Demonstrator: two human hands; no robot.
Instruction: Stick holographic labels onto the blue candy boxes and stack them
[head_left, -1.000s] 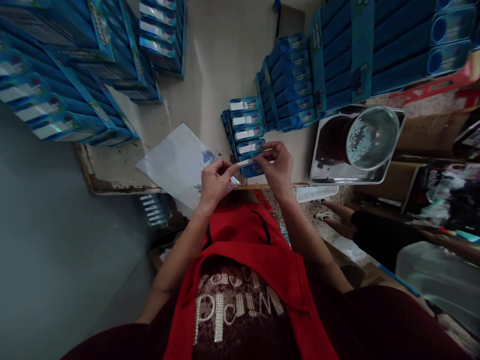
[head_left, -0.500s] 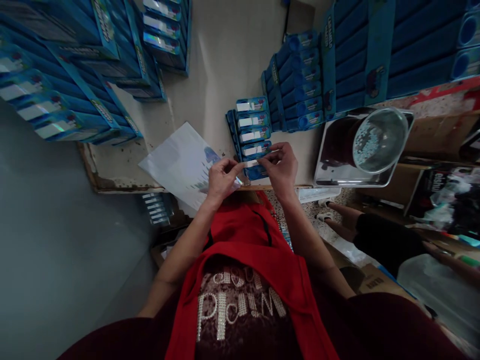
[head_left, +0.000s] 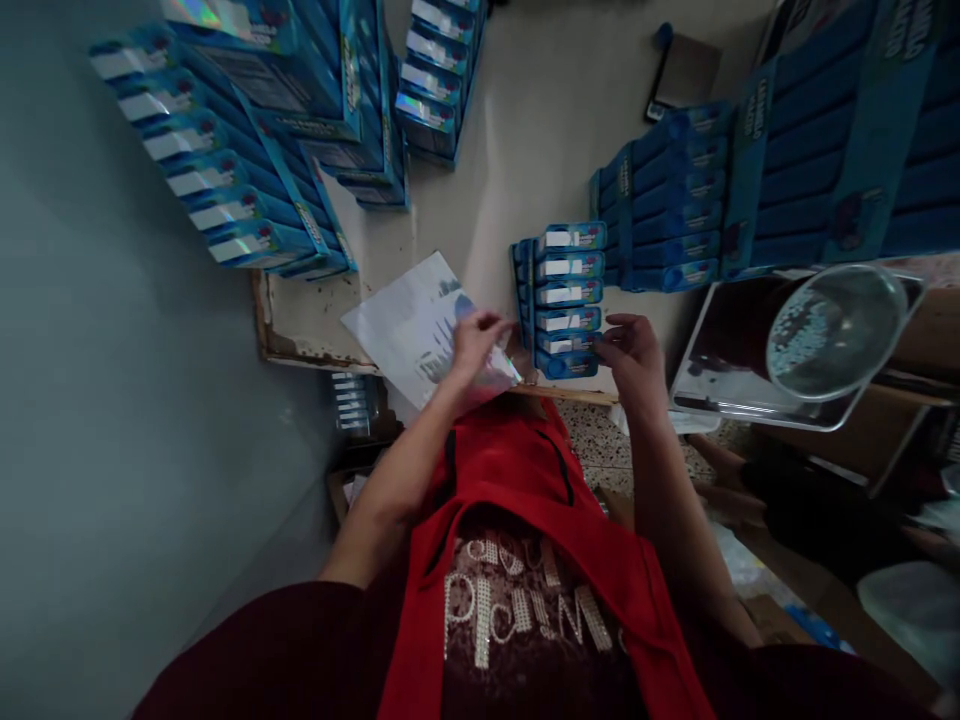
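Observation:
My left hand [head_left: 476,342] hovers over a white sheet [head_left: 409,318] with bluish-grey print and a shiny strip at its right edge. Its fingers are loosely bent and slightly blurred, with nothing visible between them. My right hand [head_left: 636,360] has thumb and fingers apart, the fingertips at the right end of the lower packs in a row of small blue packs [head_left: 570,293]. White strips lie across most of these packs. The nearest pack [head_left: 568,365] shows a round blue mark and no white strip.
Blue display boxes [head_left: 292,130] are stacked at the left. More blue packs [head_left: 664,200] stand at the back right. A clear bowl of pale blue pellets [head_left: 836,330] rests over a metal tray [head_left: 724,400]. A person's legs [head_left: 739,485] show at lower right.
My hands have moved apart: the left has let go at the packs and drawn back over the sheet, while the right stays at the packs' right end. The whole view has shifted.

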